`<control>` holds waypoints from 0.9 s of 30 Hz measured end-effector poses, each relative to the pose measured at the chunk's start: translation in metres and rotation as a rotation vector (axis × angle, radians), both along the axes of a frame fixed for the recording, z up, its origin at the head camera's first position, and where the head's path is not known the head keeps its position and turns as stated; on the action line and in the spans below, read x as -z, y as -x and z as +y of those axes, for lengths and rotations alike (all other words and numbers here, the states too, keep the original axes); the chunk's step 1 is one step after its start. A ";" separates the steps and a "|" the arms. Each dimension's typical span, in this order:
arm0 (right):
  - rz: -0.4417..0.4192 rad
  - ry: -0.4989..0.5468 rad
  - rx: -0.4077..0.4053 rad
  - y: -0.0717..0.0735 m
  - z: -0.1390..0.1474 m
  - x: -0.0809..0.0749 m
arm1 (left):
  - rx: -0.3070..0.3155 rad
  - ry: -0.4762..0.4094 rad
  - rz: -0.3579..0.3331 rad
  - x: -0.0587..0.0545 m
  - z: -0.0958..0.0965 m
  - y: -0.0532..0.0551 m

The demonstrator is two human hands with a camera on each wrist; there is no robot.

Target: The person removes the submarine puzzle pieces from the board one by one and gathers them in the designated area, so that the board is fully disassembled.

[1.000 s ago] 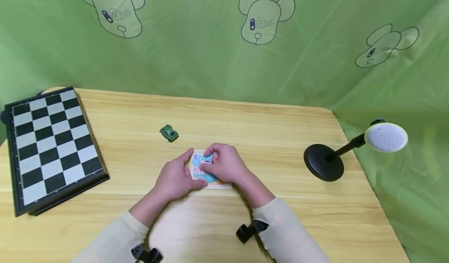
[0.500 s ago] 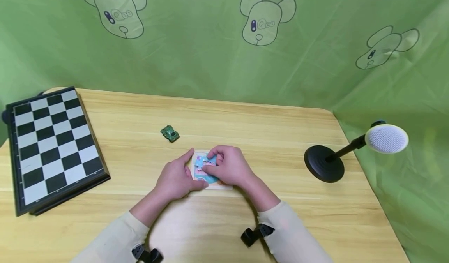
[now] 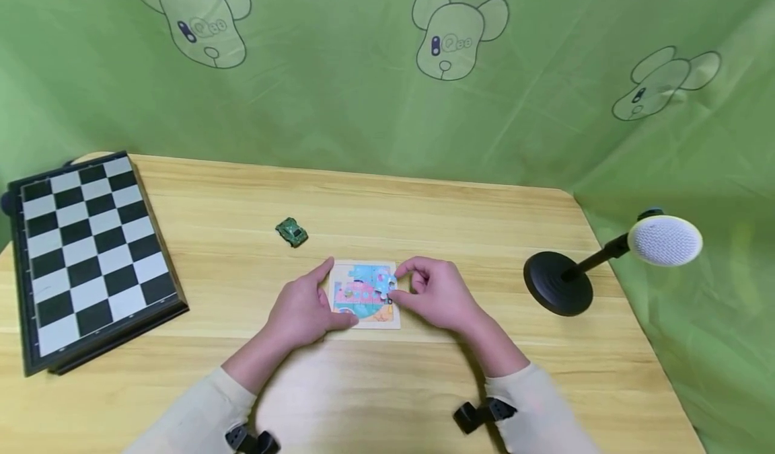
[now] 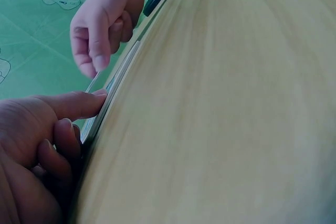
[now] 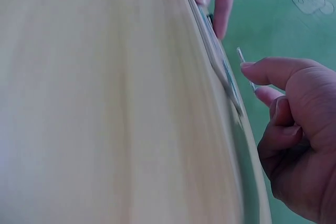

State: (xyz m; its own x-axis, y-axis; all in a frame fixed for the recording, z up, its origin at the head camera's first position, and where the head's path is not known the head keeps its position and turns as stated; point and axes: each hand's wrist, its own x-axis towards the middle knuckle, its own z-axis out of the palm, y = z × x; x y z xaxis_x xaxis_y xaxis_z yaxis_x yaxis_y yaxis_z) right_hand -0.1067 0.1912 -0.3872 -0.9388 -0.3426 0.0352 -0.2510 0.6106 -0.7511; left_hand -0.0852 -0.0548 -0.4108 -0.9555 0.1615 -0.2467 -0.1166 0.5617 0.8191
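We saw the left hand (image 3: 301,308) steadying the puzzle board (image 3: 381,325) on the table (image 3: 454,222), thumb and forefinger spread wide at its left side. The right hand (image 3: 440,294) pinched a puzzle piece (image 3: 385,284), tilted and clear of the board, above its right side. We took the step to be placing that piece; the next move, we judged, called for laying it flat and lining its edges up with a matching gap

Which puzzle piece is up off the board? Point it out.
The light-blue piece pinched in the right hand: it is held raised, while the other pieces lie in the puzzle board.
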 end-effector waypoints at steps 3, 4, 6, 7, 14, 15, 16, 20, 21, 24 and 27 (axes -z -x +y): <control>0.015 -0.006 0.020 0.000 0.011 0.001 | -0.005 0.005 0.005 0.000 -0.001 0.000; 0.019 -0.009 0.026 0.000 0.014 0.002 | -0.005 0.007 0.008 0.000 -0.001 0.000; 0.026 -0.014 0.039 0.000 0.020 0.003 | -0.005 0.005 0.009 0.001 -0.001 0.000; 0.030 -0.015 0.043 0.001 0.022 0.003 | -0.004 0.004 0.011 0.001 -0.001 0.000; 0.051 -0.022 0.065 0.006 0.037 0.005 | -0.002 -0.006 0.006 0.002 0.000 -0.001; 0.050 -0.024 0.069 0.008 0.039 0.006 | -0.001 -0.005 0.005 0.002 0.000 -0.001; 0.048 -0.024 0.072 0.009 0.041 0.006 | 0.000 -0.006 0.006 0.002 0.000 -0.001; 0.039 -0.033 0.081 0.015 0.047 0.009 | 0.003 -0.004 0.009 0.001 0.000 -0.002; 0.037 -0.036 0.081 0.017 0.048 0.010 | 0.003 -0.005 0.009 0.002 0.000 -0.002; 0.038 -0.042 0.076 0.021 0.052 0.012 | 0.003 -0.008 0.007 0.001 0.000 -0.002; 0.037 -0.037 0.070 0.025 0.054 0.013 | 0.002 -0.010 0.008 0.001 0.000 -0.002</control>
State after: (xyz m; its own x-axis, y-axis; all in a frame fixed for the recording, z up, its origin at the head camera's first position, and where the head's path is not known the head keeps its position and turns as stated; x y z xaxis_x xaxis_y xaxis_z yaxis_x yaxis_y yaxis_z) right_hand -0.1312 0.2455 -0.4001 -0.9587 -0.2783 0.0588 -0.2342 0.6549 -0.7185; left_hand -0.0836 -0.0550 -0.4119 -0.9571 0.1660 -0.2377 -0.1090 0.5536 0.8256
